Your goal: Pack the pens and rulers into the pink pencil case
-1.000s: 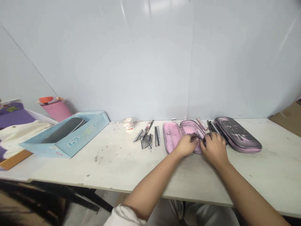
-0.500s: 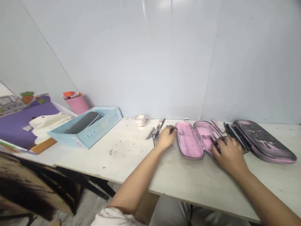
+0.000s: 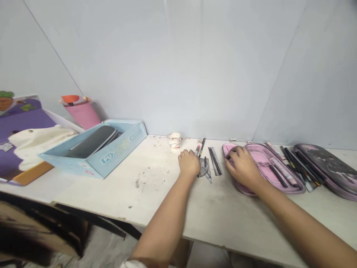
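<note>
1. Left hand (image 3: 189, 164): curled, grip unclear, just beside the plastic protractor (image 3: 203, 167), centre of the frame.
2. Right hand (image 3: 242, 167): narrowed on the rim of the open pink pencil case (image 3: 263, 158), right of the frame.
3. Risk: loose pens (image 3: 279, 176) spilled, if the case tilted.

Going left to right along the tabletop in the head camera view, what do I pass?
Light blue cardboard box → paper cup → left hand → ruler → open pink pencil case → dark pink-patterned pencil case
</note>
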{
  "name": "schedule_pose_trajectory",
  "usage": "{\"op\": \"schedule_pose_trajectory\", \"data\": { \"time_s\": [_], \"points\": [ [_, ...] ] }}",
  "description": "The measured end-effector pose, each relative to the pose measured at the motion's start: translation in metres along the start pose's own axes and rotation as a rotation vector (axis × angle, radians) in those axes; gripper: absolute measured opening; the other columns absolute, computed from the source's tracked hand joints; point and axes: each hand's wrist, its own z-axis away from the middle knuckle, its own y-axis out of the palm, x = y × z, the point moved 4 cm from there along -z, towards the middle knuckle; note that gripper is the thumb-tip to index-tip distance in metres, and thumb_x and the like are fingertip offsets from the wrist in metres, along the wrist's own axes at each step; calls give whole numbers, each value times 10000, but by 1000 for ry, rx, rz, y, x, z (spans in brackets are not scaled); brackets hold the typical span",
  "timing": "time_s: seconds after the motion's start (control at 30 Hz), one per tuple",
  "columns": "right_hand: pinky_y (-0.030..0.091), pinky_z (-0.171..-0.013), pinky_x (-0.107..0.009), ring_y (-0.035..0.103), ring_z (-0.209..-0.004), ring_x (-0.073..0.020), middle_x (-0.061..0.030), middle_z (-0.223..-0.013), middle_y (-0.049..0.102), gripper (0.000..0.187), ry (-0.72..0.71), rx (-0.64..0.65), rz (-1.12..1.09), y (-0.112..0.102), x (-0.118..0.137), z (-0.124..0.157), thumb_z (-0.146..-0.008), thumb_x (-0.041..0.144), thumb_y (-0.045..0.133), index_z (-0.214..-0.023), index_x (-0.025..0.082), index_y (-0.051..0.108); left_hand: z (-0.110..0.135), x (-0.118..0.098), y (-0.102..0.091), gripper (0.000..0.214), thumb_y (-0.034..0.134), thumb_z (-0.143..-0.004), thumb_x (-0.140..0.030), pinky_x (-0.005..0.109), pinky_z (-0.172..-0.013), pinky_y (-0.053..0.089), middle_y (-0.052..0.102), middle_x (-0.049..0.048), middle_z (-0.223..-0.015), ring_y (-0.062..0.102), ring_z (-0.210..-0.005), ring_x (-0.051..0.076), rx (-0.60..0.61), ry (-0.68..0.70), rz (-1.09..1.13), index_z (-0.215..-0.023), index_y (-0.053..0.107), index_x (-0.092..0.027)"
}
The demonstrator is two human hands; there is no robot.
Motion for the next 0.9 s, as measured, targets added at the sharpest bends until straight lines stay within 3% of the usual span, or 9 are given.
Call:
{"op": "schedule_pose_trajectory", "data": {
  "time_s": [0.13,0.27,0.37,0.43,0.5,0.6,0.73,0.83,0.9],
  "points": [
    [340,-894,-391,463,-1013,-253,-143,-1011,570,320,93,-62,-255,3,2,-15,-846,349,394,-982,127,578,0,-11,-11,276,342,-860,-258,413,-844,349,534,199,-976,474,-986,286,43,90,317,-917,546,-81],
    [404,-877,-369,532,-997,-190,-110,-1092,572,462,277,-143,-843,1,-20,-20,-857,417,384,-1248,171,382,14,-32,-19,314,275,-898,-334,286,-700,405,562,44,-742,528,-723,163,248,221,684,-778,516,-172],
    [457,-810,-340,584,-888,-158,-61,-992,614,425,314,-120,-1202,-3,-30,-16,-826,458,443,-1174,213,449,28,-49,-18,371,280,-879,-455,236,-598,386,507,-6,-654,477,-604,116,488,239,1029,-733,474,-174],
    [473,-770,-323,599,-806,-149,-37,-895,633,356,297,-88,-1287,-6,-30,-10,-786,455,513,-1039,206,532,35,-60,-15,352,325,-859,-471,232,-585,378,486,-11,-649,463,-591,108,583,255,1191,-729,455,-171],
    [476,-745,-309,603,-768,-147,-27,-850,638,307,285,-66,-1259,-8,-26,-3,-754,433,562,-952,199,568,37,-70,-13,314,353,-854,-453,233,-567,366,467,-21,-621,443,-560,104,594,264,1259,-749,452,-174],
    [476,-722,-298,606,-762,-155,-29,-836,643,286,299,-71,-1206,-8,-23,5,-742,420,573,-923,199,587,36,-82,-13,270,400,-843,-423,233,-552,341,442,-33,-560,412,-530,106,485,246,1241,-765,487,-179],
    [484,-680,-300,604,-703,-145,-20,-787,639,300,432,-266,-1397,-10,-39,12,-740,436,560,-923,198,555,34,-93,-20,287,448,-829,-409,226,-550,322,410,-41,-518,388,-519,98,401,194,1222,-661,485,-179],
    [467,-590,-248,581,-655,-115,-1,-774,617,231,582,-476,-1551,-10,-60,17,-714,375,575,-858,201,528,30,-99,-25,250,469,-829,-398,214,-540,343,384,-56,-517,379,-482,79,450,53,1548,-711,486,-178],
    [390,-464,-190,526,-549,-82,23,-694,584,172,655,-452,-1594,-6,-65,20,-683,321,581,-780,195,516,23,-101,-32,150,518,-814,-325,219,-584,392,439,-45,-578,447,-524,76,438,-34,1890,-782,492,-181]
  ]
}}
